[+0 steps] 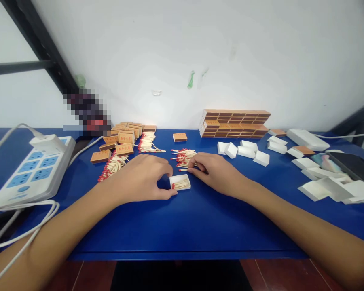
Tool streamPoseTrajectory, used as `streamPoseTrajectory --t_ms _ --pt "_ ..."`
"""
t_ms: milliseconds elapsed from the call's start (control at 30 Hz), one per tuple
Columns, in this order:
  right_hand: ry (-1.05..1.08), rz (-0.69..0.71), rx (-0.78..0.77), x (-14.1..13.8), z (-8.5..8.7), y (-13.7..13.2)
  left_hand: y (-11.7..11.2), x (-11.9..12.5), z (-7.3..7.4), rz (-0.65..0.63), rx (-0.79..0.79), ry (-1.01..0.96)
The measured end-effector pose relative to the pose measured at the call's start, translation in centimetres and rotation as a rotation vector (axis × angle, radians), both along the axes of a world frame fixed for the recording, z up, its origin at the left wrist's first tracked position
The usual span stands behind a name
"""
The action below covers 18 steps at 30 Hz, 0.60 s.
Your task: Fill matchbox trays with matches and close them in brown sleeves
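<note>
While the right hand (214, 171) pinched the tail end of a matchstick (183, 170), its red head to the left, the left hand (145, 176) curved around the white tray's (176, 178) left end, whether gripping I could not tell. On the worktop (182, 226), the tray lay just nearer than the stick, its long axis likewise left to right; the match pile (184, 156) sat beyond.

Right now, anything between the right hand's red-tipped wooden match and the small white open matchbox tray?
Nothing visible: just blue tabletop between the match at the right hand and the tray. The left hand is at the tray's left end, outside that gap.
</note>
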State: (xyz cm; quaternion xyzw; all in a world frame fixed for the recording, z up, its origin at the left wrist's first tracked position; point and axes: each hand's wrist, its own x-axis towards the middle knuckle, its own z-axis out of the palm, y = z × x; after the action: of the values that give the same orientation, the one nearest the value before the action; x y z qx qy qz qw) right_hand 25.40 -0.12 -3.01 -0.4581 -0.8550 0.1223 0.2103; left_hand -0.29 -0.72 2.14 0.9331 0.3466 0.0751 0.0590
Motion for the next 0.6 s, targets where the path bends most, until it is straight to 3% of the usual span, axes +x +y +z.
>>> streamPoseTrajectory --t_ms 333,500,600 --pt "0.056 0.013 -0.034 0.1 0.7 -0.4 0.2 -0.1 0.0 0.010 -0.010 -0.007" --pt "0.068 0.100 -0.074 -0.9 2.0 -2.0 0.0 0.0 0.1 0.006 0.003 -0.004" --pt "0.110 0.109 -0.072 -1.0 1.7 -1.8 0.0 0.0 0.1 0.005 -0.003 -0.010"
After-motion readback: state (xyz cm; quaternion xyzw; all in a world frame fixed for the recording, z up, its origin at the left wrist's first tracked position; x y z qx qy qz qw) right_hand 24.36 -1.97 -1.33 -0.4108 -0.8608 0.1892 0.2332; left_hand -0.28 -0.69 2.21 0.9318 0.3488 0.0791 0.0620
